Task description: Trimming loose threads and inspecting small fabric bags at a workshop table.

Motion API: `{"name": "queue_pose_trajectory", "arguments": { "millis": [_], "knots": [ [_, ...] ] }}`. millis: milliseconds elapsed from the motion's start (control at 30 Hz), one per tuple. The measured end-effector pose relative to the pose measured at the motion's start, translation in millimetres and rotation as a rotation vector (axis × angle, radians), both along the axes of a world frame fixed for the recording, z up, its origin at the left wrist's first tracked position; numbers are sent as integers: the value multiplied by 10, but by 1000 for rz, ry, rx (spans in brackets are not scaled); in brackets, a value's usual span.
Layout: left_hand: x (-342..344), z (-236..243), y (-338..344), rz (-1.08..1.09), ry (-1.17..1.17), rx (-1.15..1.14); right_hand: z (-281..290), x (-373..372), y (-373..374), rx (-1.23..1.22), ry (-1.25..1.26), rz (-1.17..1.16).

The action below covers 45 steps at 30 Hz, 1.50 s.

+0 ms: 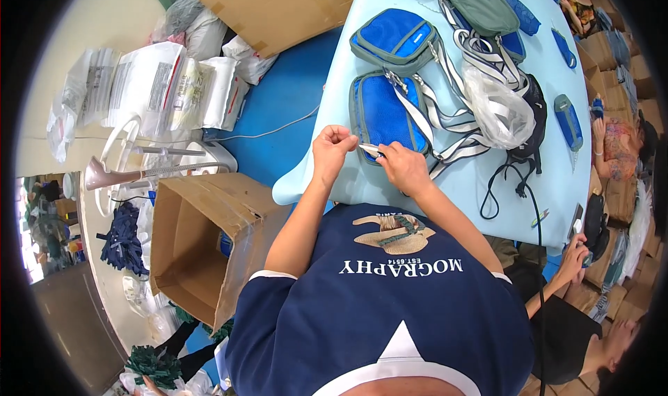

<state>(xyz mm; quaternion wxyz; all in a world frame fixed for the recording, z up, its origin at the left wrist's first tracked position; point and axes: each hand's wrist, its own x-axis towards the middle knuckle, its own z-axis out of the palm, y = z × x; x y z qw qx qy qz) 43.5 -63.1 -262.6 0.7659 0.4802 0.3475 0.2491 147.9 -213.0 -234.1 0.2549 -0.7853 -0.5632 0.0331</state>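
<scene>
My left hand point(332, 151) is closed in a pinch over the near left edge of a blue bag with grey-green trim point(381, 107). What it pinches is too fine to make out. My right hand point(405, 168) is closed around a small silver pointed tool point(369, 148), whose tip points at my left fingertips. The bag lies on the table under both hands, its black-and-white striped strap point(412, 107) trailing off to the right. Just beyond it lies a second blue bag with grey-green trim point(393, 38).
Striped straps, a clear plastic bag point(497, 107) and a grey-green bag point(481, 8) crowd the pale blue table point(459, 201). An open cardboard box point(229, 219) stands at left, near a white stand point(202, 156). A co-worker's hand point(574, 257) is at the right edge.
</scene>
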Motion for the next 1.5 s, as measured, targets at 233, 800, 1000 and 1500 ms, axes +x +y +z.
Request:
{"name": "queue_pose_trajectory", "arguments": {
  "millis": [233, 800, 1000, 1500],
  "knots": [
    [25, -42, 0, -14, -29, 15, -56, -5, 37, -4, -13, -36],
    [-390, 73, 679, -815, 686, 647, 78, 316, -65, 76, 316, -55],
    [684, 472, 611, 19, 329, 1073, -67, 1001, 60, 398, 503, -410],
    [1811, 112, 850, -355, 624, 1628, -69, 1507, 930, 131, 558, -791]
  ]
}}
